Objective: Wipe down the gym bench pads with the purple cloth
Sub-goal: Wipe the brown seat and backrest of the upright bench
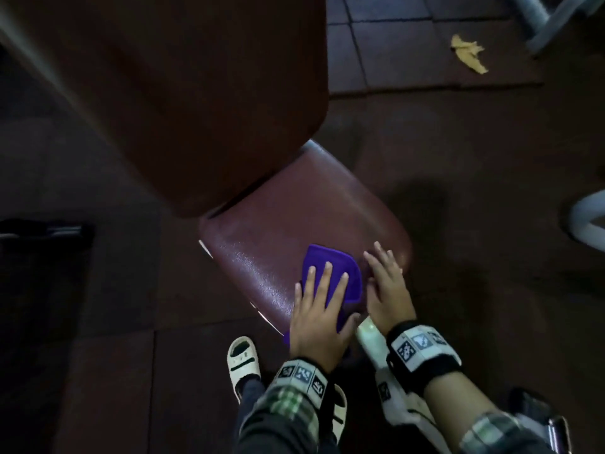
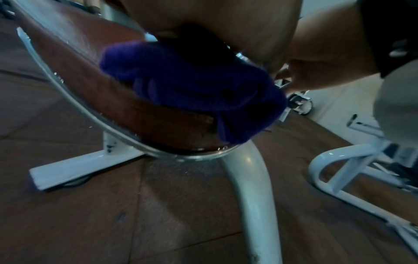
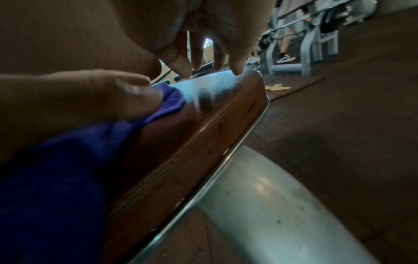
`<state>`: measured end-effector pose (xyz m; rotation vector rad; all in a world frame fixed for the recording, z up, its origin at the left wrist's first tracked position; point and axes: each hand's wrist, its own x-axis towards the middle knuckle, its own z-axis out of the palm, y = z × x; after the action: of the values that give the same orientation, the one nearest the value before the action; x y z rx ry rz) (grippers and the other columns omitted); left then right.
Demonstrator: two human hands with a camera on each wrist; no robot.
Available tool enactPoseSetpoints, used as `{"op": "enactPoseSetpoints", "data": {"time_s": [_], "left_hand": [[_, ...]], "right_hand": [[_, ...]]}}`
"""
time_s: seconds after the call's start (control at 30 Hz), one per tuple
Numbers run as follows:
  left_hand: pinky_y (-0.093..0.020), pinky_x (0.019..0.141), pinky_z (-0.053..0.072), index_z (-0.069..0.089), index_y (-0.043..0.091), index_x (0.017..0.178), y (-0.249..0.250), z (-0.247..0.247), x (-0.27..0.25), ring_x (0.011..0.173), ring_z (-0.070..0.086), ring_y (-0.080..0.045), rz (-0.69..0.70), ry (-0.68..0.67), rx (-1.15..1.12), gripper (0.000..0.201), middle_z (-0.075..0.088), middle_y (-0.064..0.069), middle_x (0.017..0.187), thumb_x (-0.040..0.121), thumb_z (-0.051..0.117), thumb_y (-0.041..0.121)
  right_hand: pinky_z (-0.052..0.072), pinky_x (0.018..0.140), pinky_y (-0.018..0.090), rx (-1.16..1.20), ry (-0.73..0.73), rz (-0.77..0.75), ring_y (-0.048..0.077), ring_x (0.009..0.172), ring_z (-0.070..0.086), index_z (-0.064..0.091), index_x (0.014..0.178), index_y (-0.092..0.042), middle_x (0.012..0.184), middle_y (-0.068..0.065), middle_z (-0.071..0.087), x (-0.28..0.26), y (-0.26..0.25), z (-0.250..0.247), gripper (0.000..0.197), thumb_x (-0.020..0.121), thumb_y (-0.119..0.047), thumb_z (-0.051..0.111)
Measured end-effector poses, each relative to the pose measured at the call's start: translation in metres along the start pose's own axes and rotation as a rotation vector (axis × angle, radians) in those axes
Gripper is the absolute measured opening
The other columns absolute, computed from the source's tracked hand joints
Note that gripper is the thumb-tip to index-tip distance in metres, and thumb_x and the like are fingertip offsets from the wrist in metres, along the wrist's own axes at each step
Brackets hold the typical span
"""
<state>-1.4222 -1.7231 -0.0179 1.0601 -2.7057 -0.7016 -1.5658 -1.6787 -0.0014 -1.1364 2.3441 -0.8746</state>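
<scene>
A purple cloth (image 1: 340, 273) lies on the near part of the maroon seat pad (image 1: 288, 217). My left hand (image 1: 322, 306) presses flat on it with straight, spread fingers. The cloth's near edge hangs over the pad's front rim, as the left wrist view shows it bunched (image 2: 192, 85) over the pad (image 2: 90, 75). My right hand (image 1: 386, 283) rests flat on the bare pad just right of the cloth, fingers straight. In the right wrist view its fingertips (image 3: 236, 68) touch the pad's top (image 3: 214, 100) beside the cloth (image 3: 56, 169). The larger backrest pad (image 1: 196, 93) rises beyond.
The bench stands on a white tubular frame (image 2: 251, 187) with a flat foot (image 2: 79, 167). My sandalled foot (image 1: 242, 358) is on the dark rubber floor below the seat. A yellow scrap (image 1: 468, 54) lies far right. Other white gym frames (image 1: 586, 221) stand right; a person's leg (image 3: 286, 46) shows distantly.
</scene>
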Motion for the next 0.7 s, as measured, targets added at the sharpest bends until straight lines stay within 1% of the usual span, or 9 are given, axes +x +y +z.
{"op": "enactPoseSetpoints", "data": {"time_s": [0.1,0.17,0.27,0.37,0.43,0.5,0.57,0.6,0.7], "left_hand": [[-0.050,0.112,0.030,0.039,0.024,0.146,-0.001,0.012,-0.014,0.146,0.019,-0.031,-0.072,0.099,-0.003,0.057,0.026,-0.005,0.157,0.090,0.048,0.029],[-0.048,0.115,0.027,0.040,0.020,0.145,0.001,0.020,-0.030,0.146,0.017,-0.035,-0.180,0.216,-0.053,0.054,0.024,-0.009,0.157,0.092,0.047,0.024],[-0.039,0.118,0.016,0.034,0.017,0.147,0.009,0.028,-0.041,0.147,0.008,-0.037,-0.411,0.388,-0.243,0.054,0.015,-0.014,0.159,0.095,0.044,0.028],[-0.023,0.118,0.011,0.028,0.015,0.149,0.023,0.023,-0.032,0.147,0.010,-0.030,-0.676,0.584,-0.527,0.061,0.006,-0.017,0.160,0.094,0.044,0.037],[-0.017,0.116,0.010,0.025,0.014,0.151,0.027,0.019,-0.026,0.145,0.016,-0.028,-0.823,0.670,-0.673,0.069,0.010,-0.018,0.159,0.093,0.042,0.046],[-0.013,0.114,0.011,0.024,0.008,0.150,0.025,0.017,-0.024,0.143,0.023,-0.030,-0.896,0.731,-0.728,0.074,0.022,-0.020,0.155,0.091,0.042,0.048],[-0.015,0.114,0.015,0.024,0.006,0.150,0.019,0.016,-0.026,0.141,0.029,-0.028,-0.934,0.757,-0.751,0.074,0.030,-0.017,0.153,0.090,0.044,0.045],[-0.020,0.115,0.019,0.023,0.008,0.151,0.015,0.016,-0.027,0.141,0.031,-0.026,-0.969,0.755,-0.768,0.075,0.032,-0.015,0.153,0.089,0.044,0.046],[-0.038,0.113,0.030,0.020,0.020,0.152,-0.005,0.013,-0.024,0.138,0.038,-0.027,-1.070,0.710,-0.817,0.080,0.036,-0.008,0.153,0.085,0.037,0.060]], "right_hand": [[0.002,0.112,0.053,-0.145,-0.147,0.016,0.023,0.144,0.006,0.037,0.142,-0.018,0.155,-0.003,0.017,0.021,-0.003,0.001,0.055,0.090,-0.002,0.046],[-0.001,0.112,0.054,-0.208,-0.192,0.048,0.021,0.145,0.000,0.030,0.145,-0.022,0.156,-0.006,0.010,0.028,-0.007,0.006,0.055,0.093,-0.009,0.043],[-0.003,0.111,0.055,-0.295,-0.171,0.057,0.021,0.145,-0.002,0.025,0.146,-0.024,0.156,-0.008,0.008,0.026,-0.008,0.016,0.057,0.090,-0.026,0.030],[-0.005,0.112,0.053,-0.281,-0.140,0.030,0.019,0.145,-0.001,0.024,0.146,-0.026,0.155,-0.009,0.008,0.023,-0.003,0.018,0.069,0.080,-0.046,0.018],[-0.006,0.111,0.052,-0.290,-0.136,0.017,0.017,0.144,-0.003,0.022,0.147,-0.028,0.155,-0.010,0.007,0.022,0.000,0.019,0.076,0.076,-0.052,0.014],[-0.009,0.112,0.050,-0.296,-0.140,0.019,0.011,0.142,-0.008,0.020,0.147,-0.030,0.155,-0.012,0.005,0.022,0.000,0.020,0.077,0.075,-0.055,0.013],[-0.014,0.111,0.046,-0.284,-0.147,0.034,0.007,0.140,-0.011,0.018,0.147,-0.032,0.155,-0.015,0.003,0.021,-0.001,0.021,0.077,0.074,-0.058,0.015],[-0.016,0.110,0.043,-0.277,-0.150,0.041,0.006,0.140,-0.012,0.018,0.146,-0.033,0.155,-0.016,0.003,0.020,-0.002,0.021,0.077,0.074,-0.060,0.017],[-0.018,0.110,0.040,-0.250,-0.139,0.053,0.004,0.140,-0.012,0.020,0.146,-0.034,0.155,-0.016,0.005,0.019,-0.004,0.020,0.078,0.073,-0.061,0.021]]}}
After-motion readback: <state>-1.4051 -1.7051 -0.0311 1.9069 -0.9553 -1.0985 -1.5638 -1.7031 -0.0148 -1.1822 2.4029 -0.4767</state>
